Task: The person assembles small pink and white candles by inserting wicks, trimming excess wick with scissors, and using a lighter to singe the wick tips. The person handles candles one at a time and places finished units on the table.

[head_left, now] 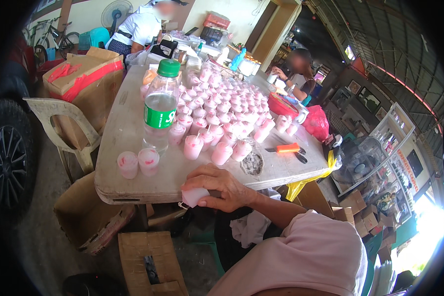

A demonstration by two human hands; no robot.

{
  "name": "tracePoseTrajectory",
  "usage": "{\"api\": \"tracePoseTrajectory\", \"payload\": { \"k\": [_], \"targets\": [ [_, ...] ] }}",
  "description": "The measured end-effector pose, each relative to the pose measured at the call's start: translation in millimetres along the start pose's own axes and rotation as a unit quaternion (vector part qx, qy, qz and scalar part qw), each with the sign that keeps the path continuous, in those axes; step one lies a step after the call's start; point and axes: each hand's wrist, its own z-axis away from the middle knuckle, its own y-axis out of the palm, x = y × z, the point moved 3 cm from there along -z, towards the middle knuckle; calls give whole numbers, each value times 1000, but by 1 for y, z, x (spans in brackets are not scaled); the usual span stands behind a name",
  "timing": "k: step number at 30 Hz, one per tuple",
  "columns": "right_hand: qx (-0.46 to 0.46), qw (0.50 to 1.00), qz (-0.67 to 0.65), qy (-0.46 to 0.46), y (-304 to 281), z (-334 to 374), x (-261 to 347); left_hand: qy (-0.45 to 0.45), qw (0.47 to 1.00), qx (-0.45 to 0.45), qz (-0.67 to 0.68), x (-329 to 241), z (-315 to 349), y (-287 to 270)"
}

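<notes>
My right hand (219, 188) is closed round a small pale pink candle (195, 196) just off the table's near edge, fingers over the top and thumb underneath. A small whitish bit shows at the candle's lower end; what it is, I cannot make out. My left hand is out of view. Two pink candles (148, 161) stand at the table's near left corner, beside a clear plastic bottle (158, 130) with a green cap and green label. Many more pink candles (217, 111), several with wicks showing, stand in a dense group across the tabletop.
An orange-handled tool (287, 148) lies on the table (128, 180), right of a rough grey round patch (252, 163). A cardboard box (91, 212) and a plastic chair (66, 116) stand at the left. Two people work at the table's far side. A pink bag (316, 122) sits at right.
</notes>
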Motion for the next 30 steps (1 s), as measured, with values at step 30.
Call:
{"api": "tracePoseTrajectory", "payload": {
  "k": [30],
  "targets": [
    [15, 1000, 12, 6, 1, 0, -2, 33, 994, -88, -63, -4, 5, 1]
  ]
}}
